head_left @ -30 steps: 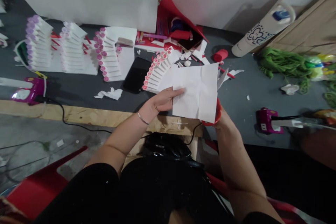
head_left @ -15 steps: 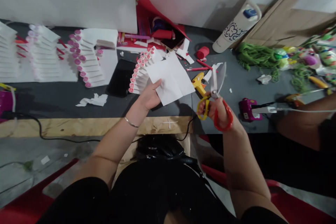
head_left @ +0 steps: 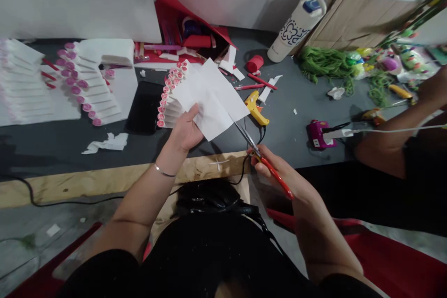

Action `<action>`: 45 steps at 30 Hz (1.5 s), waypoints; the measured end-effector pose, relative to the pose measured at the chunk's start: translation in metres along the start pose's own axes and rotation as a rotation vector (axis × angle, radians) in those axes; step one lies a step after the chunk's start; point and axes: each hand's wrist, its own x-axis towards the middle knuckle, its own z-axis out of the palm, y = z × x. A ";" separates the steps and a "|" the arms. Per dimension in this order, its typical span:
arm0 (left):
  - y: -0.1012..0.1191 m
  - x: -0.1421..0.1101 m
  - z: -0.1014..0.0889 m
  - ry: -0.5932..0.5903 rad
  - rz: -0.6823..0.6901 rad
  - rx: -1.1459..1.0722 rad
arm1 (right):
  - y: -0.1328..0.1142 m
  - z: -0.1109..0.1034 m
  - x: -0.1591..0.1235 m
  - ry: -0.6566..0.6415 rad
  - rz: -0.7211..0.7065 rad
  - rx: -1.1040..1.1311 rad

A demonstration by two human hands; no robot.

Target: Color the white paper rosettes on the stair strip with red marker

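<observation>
Lowered since earlier frame: red-handled scissors [head_left: 258, 153], blades almost closed, tips just at edge of folded white paper [head_left: 209, 100], gripped in right hand [head_left: 275, 172]. Paper held between thumb and fingers of left hand [head_left: 185, 132], above grey bench [head_left: 289, 135], just beside pink-tipped paper steps [head_left: 171, 102].

Matt white paper [head_left: 209, 100] and glossy red-handled metal scissors [head_left: 260, 158].
</observation>
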 end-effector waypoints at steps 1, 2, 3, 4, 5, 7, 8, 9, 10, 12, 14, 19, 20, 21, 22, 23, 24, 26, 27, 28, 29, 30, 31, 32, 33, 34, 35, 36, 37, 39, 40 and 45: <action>0.000 0.000 0.000 -0.006 -0.002 -0.006 | -0.003 0.000 0.000 -0.014 -0.002 0.002; -0.001 0.000 0.000 -0.014 -0.005 -0.006 | -0.007 0.001 0.001 -0.026 0.000 0.002; -0.002 -0.001 0.000 -0.022 -0.009 -0.001 | -0.011 0.001 0.002 -0.037 0.005 0.002; -0.003 -0.001 -0.001 -0.031 -0.012 0.008 | -0.015 0.002 0.003 -0.049 0.014 0.000; -0.004 -0.001 -0.001 -0.038 -0.010 0.020 | -0.019 0.004 0.005 -0.059 0.026 -0.002; -0.008 -0.001 -0.002 -0.051 0.002 0.052 | -0.026 0.006 0.009 -0.062 0.051 0.000; -0.010 -0.001 -0.002 -0.060 0.011 0.072 | -0.028 0.007 0.010 -0.054 0.062 0.002; -0.011 -0.002 -0.003 -0.069 0.019 0.093 | -0.030 0.008 0.012 -0.041 0.071 0.003; -0.013 -0.003 -0.003 -0.081 0.025 0.115 | -0.030 0.008 0.013 -0.022 0.077 0.005; -0.015 -0.004 -0.005 -0.112 0.027 0.160 | -0.030 0.008 0.015 0.016 0.077 0.004; -0.016 -0.005 -0.006 -0.146 0.023 0.205 | -0.027 0.008 0.016 0.039 0.071 -0.013; -0.020 -0.007 -0.007 -0.123 0.038 0.284 | -0.020 0.007 0.017 0.057 0.063 -0.101; -0.020 -0.007 -0.007 -0.100 0.047 0.288 | -0.019 0.007 0.016 0.051 0.060 -0.123; -0.021 -0.007 -0.007 -0.078 0.052 0.291 | -0.020 0.006 0.015 0.045 0.057 -0.144; -0.021 -0.007 -0.007 -0.061 0.054 0.293 | -0.020 0.006 0.014 0.037 0.055 -0.158; -0.022 -0.007 -0.007 -0.050 0.053 0.296 | -0.021 0.006 0.013 0.029 0.055 -0.163; -0.022 -0.007 -0.006 -0.044 0.053 0.299 | -0.022 0.005 0.011 0.024 0.054 -0.158; -0.023 -0.007 -0.005 -0.039 0.061 0.294 | -0.025 0.005 0.007 0.015 0.046 -0.119; -0.023 -0.007 -0.005 -0.033 0.067 0.289 | -0.027 0.005 0.006 0.005 0.042 -0.092; -0.023 -0.008 -0.003 -0.023 0.069 0.282 | -0.028 0.005 0.004 -0.009 0.041 -0.065; -0.023 -0.008 -0.002 -0.009 0.067 0.274 | -0.030 0.005 0.002 -0.027 0.042 -0.040; -0.023 -0.009 0.000 0.003 0.063 0.267 | -0.031 0.005 0.001 -0.047 0.045 -0.014; -0.023 -0.010 0.002 0.010 0.054 0.266 | -0.033 0.006 0.000 -0.071 0.050 0.015; -0.022 -0.011 0.004 0.013 0.048 0.268 | -0.034 0.007 -0.001 -0.092 0.056 0.048; -0.021 -0.012 0.007 0.012 0.046 0.275 | -0.034 0.008 -0.001 -0.106 0.061 0.086; -0.020 -0.013 0.009 0.009 0.050 0.288 | -0.035 0.010 -0.001 -0.111 0.066 0.123; -0.019 -0.014 0.011 0.003 0.055 0.307 | -0.035 0.012 0.000 -0.113 0.071 0.159; -0.018 -0.015 0.012 -0.004 0.058 0.333 | -0.035 0.014 0.000 -0.112 0.076 0.196; -0.016 -0.016 0.013 -0.014 0.057 0.361 | -0.035 0.016 0.001 -0.107 0.082 0.234; -0.014 -0.019 0.015 -0.040 0.050 0.421 | -0.035 0.020 0.002 -0.098 0.093 0.321; -0.013 -0.020 0.016 -0.049 0.048 0.448 | -0.035 0.022 0.002 -0.094 0.102 0.366; -0.012 -0.020 0.017 -0.024 0.090 0.569 | -0.034 0.023 0.006 -0.128 0.113 0.475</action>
